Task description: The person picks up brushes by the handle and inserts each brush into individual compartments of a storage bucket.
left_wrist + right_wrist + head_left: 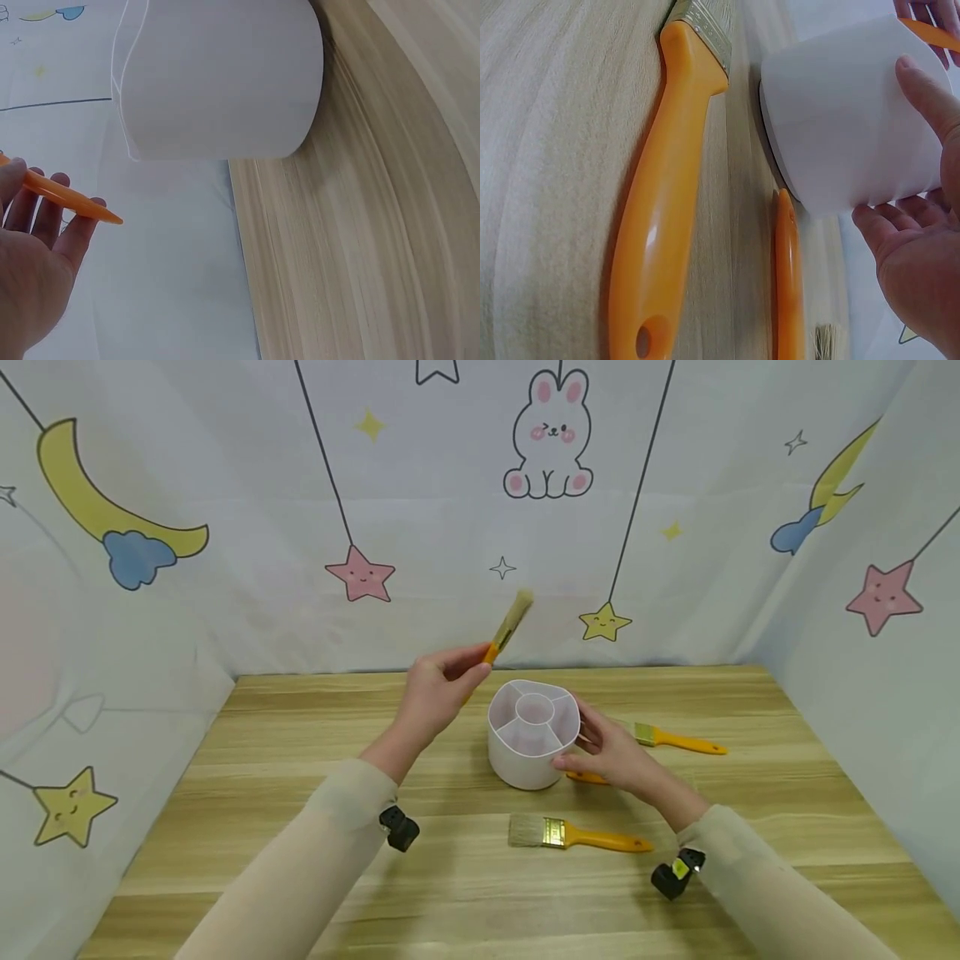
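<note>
Left hand [442, 689] pinches held brush [500, 640] by its orange handle, thumb against the fingers, fingers partly bent. Held brush is up in the air, left of cup [525, 770] and above its rim level, clear of it. Long axis slants: bristles up and to the right in head view, handle end down-left. Most of the handle is behind the fingers there; bristle end a bit blurred. Left wrist view gets only the handle, the rest cut off at the left edge.

Right hand [617, 757] holds cup by its right side, thumb on the near wall, other fingers curved round behind; head view hides some fingertips. Cup stands upright on table [247, 777]: round middle well, four compartments about it, floors hard to make out.

Near brush [581, 837] lies crosswise in front, bristles left, handle right. Middle brush [587, 777] mostly hidden under the right hand and wrist, handle end pointing left, just beside cup. Far brush [678, 740] lies beyond the right hand, handle right, bristle tips partly covered. Right wrist view crops near brush at the ferrule, its bristles out of shot.
</note>
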Available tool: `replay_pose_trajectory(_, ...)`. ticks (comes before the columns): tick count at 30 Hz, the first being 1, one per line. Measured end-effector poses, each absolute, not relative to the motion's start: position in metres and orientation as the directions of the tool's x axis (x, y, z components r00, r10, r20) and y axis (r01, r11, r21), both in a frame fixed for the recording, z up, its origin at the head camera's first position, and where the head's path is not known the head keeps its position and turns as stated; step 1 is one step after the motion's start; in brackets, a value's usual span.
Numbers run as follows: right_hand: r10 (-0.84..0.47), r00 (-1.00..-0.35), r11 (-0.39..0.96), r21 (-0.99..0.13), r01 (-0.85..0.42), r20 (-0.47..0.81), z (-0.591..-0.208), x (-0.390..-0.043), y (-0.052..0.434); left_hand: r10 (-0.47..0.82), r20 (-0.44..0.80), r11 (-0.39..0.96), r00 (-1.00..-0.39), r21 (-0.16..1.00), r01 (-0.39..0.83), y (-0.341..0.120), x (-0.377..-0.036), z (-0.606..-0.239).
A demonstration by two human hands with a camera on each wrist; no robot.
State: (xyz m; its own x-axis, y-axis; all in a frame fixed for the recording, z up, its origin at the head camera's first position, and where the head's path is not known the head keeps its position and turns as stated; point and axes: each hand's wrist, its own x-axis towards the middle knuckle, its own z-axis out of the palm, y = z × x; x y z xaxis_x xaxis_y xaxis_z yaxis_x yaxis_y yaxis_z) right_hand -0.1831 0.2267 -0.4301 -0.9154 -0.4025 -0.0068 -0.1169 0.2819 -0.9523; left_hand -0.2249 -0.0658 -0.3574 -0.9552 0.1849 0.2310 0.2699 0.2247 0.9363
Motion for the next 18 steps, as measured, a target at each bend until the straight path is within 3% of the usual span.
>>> replay_pose_trajectory(11, -0.425, -0.905, 0.264, -0.956, -0.13, 0.006, -0.429, -0.186, 0.228, 0.143, 0.17, -0.031, -0.975, 0.986, 0.167, -0.038, -0.229, -0.356)
replay_pose_trajectory(18, -0.437, -0.9, 0.25, -0.961, -0.114, -0.007, -0.427, -0.186, 0.229, 0.143, 0.111, -0.095, -0.984, 0.991, 0.098, -0.029, -0.23, -0.357)
